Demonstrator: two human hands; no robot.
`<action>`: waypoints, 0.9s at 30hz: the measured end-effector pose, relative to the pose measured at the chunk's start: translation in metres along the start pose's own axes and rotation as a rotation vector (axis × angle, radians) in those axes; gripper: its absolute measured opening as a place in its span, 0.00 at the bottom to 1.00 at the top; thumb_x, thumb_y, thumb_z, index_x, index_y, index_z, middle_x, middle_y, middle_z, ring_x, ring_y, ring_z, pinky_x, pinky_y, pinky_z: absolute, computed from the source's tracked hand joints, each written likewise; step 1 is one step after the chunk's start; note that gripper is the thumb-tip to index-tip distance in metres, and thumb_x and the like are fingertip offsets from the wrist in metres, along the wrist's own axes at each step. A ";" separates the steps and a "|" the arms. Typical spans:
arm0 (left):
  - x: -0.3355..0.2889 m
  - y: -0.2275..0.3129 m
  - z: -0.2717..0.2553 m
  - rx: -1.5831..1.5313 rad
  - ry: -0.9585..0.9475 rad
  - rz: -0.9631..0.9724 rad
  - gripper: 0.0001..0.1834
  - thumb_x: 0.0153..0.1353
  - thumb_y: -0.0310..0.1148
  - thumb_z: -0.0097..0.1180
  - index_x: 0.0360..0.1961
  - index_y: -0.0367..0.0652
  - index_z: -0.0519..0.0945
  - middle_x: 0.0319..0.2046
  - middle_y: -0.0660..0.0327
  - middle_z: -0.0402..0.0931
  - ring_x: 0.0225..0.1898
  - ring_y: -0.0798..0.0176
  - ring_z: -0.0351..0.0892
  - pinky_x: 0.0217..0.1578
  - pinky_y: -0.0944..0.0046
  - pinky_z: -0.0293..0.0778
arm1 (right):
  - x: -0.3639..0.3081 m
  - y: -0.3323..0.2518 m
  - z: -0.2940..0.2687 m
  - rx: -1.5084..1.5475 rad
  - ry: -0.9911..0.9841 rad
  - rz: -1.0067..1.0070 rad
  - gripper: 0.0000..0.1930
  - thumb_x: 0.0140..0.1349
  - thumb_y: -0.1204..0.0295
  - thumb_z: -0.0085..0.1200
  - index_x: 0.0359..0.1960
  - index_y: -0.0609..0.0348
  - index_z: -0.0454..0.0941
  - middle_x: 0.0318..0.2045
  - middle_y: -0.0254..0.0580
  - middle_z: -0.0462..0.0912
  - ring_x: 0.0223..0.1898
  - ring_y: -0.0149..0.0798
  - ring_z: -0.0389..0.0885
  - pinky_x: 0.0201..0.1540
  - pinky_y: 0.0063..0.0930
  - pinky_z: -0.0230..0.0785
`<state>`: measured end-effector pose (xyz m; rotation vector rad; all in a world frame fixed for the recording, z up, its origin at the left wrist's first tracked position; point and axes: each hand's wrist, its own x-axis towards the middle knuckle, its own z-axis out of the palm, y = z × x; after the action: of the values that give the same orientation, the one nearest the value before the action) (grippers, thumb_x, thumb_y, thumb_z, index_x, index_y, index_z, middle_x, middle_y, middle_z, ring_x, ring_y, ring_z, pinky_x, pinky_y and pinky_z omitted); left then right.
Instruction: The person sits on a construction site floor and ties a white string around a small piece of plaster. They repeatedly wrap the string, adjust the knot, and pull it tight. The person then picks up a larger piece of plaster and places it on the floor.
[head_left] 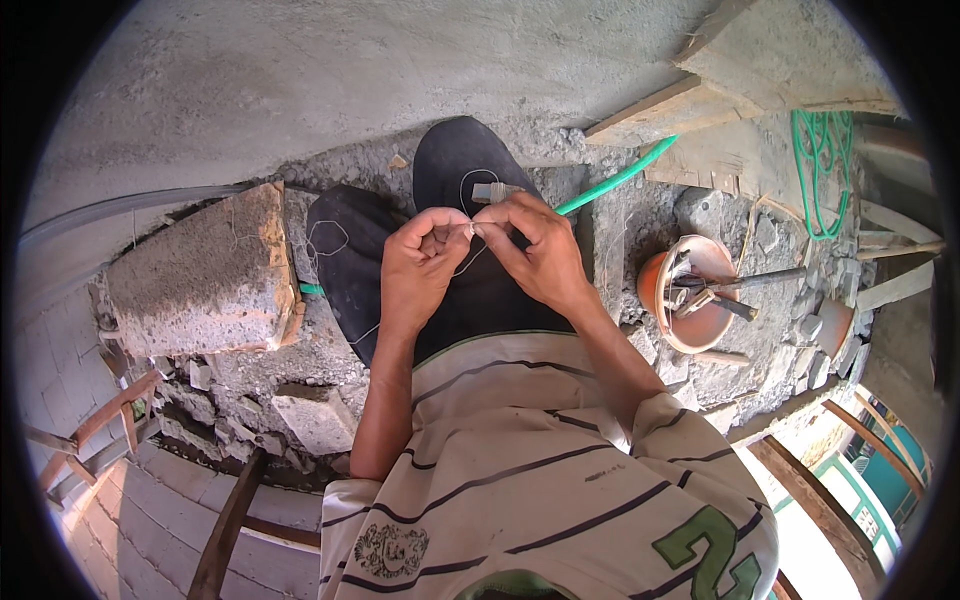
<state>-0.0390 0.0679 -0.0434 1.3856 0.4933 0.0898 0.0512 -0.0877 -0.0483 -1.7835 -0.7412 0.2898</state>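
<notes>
My left hand (418, 265) and my right hand (540, 252) meet above my lap, thumbs and forefingers pinched together at the fingertips. Between them runs a thin pale string (462, 188), which loops up over my dark trousers. More of the string trails across my left knee (345, 225). A small whitish, partly clear piece (490, 192) shows beside the fingers of my right hand, seemingly tucked in them; its kind is unclear. Whether the string is knotted at the fingertips is too small to tell.
At right stands an orange bucket (652, 290) with tools and sticks in it. A green hose (622, 178) passes by my right knee; a green coil (822, 175) hangs farther right. A rough concrete block (195, 285) lies left, with rubble around and a grey wall (330, 80) ahead.
</notes>
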 end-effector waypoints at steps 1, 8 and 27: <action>0.000 -0.003 -0.001 -0.041 0.019 -0.011 0.03 0.66 0.24 0.63 0.40 0.37 0.83 0.32 0.67 0.81 0.33 0.77 0.76 0.36 0.74 0.73 | 0.000 0.000 0.001 0.027 0.014 0.018 0.05 0.63 0.76 0.62 0.39 0.60 0.84 0.34 0.45 0.83 0.36 0.49 0.82 0.40 0.37 0.74; 0.001 -0.006 -0.003 -0.206 0.088 -0.052 0.03 0.66 0.23 0.62 0.39 0.38 0.83 0.31 0.66 0.82 0.30 0.76 0.76 0.35 0.73 0.73 | -0.002 -0.001 0.004 0.069 0.000 0.055 0.05 0.61 0.80 0.64 0.39 0.63 0.84 0.34 0.42 0.84 0.34 0.37 0.83 0.39 0.29 0.73; 0.009 -0.006 -0.011 -0.124 0.153 0.026 0.05 0.68 0.28 0.61 0.42 0.38 0.83 0.33 0.67 0.80 0.33 0.76 0.75 0.37 0.72 0.73 | -0.003 -0.002 0.003 0.062 -0.115 -0.053 0.03 0.63 0.77 0.60 0.38 0.59 0.82 0.30 0.43 0.80 0.32 0.46 0.80 0.35 0.36 0.72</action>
<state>-0.0366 0.0798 -0.0526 1.2696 0.5869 0.2450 0.0465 -0.0873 -0.0477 -1.6968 -0.8511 0.3787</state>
